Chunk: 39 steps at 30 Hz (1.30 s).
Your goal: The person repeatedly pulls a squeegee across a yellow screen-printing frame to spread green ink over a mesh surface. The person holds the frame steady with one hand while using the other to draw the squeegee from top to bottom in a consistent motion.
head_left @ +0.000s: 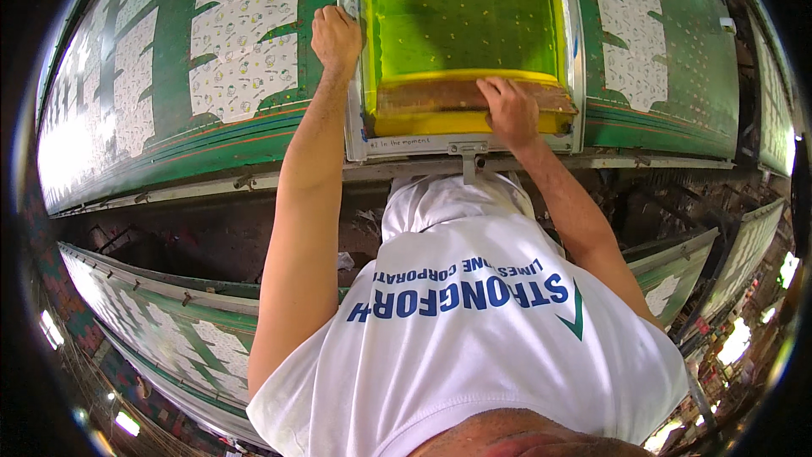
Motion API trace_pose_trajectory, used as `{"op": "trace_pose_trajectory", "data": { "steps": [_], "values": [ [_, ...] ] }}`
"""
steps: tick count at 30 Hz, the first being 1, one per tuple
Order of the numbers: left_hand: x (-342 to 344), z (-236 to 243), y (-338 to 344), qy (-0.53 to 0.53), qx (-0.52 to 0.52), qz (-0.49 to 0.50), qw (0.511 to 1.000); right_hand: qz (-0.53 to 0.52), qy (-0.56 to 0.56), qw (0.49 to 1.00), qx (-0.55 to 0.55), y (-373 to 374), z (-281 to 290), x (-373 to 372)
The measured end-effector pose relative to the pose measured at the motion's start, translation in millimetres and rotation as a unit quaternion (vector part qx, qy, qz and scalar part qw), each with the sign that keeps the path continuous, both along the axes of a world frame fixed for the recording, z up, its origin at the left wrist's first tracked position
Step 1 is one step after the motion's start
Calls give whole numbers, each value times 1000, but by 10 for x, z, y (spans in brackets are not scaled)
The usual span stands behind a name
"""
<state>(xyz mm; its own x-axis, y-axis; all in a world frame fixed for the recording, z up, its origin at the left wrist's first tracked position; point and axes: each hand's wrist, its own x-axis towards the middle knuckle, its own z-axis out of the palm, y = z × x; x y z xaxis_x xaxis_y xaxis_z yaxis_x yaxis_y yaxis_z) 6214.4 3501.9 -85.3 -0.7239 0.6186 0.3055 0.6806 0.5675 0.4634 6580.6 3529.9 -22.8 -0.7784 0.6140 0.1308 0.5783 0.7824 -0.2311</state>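
A screen-printing frame [577,59] with pale metal bars and yellow-green mesh [461,13] lies on the green printing table in front of me. My left hand [337,37] is closed on the frame's left bar, its fingertips partly hidden. Across the near end of the mesh lies a brown squeegee [423,96], slightly blurred, with yellow ink along its far and near sides. My right hand [511,112] grips the squeegee right of its middle, fingers bent over the top. Small pale motifs show through the mesh.
White patterned fabric pieces [245,34] lie flat on the green table [173,34] to the left, and another fabric piece [630,30] to the right. A metal bracket [469,161] juts from the frame's near bar above the table's rail. A second printing table [169,313] stands behind me.
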Motion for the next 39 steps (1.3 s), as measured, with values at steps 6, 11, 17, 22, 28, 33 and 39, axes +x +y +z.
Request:
{"op": "trace_pose_trajectory", "data": {
  "steps": [6, 11, 17, 22, 28, 33, 39],
  "values": [
    [12, 43, -32, 26, -9, -28, 999, -50, -45, 998, 4, 1129, -15, -854],
    [-20, 47, 4, 53, -32, -34, 998, -89, -88, 991, -38, 2289, 54, -1571],
    [-9, 37, 9, 74, -52, -37, 995, -92, -73, 993, 21, 3579, -196, -2259],
    [7, 54, 46, 75, -68, -21, 995, -133, -70, 988, 21, 4127, -225, -2562],
    [28, 78, 64, 87, -69, -17, 994, -29, -90, 995, 10, 4474, 52, -2537],
    [17, 100, 66, 68, -94, -10, 993, -31, -114, 992, -33, 4661, -15, -2682],
    [7, 63, 47, 83, -76, -24, 993, -6, -103, 995, -13, 4235, -17, -2432]
  ]
}}
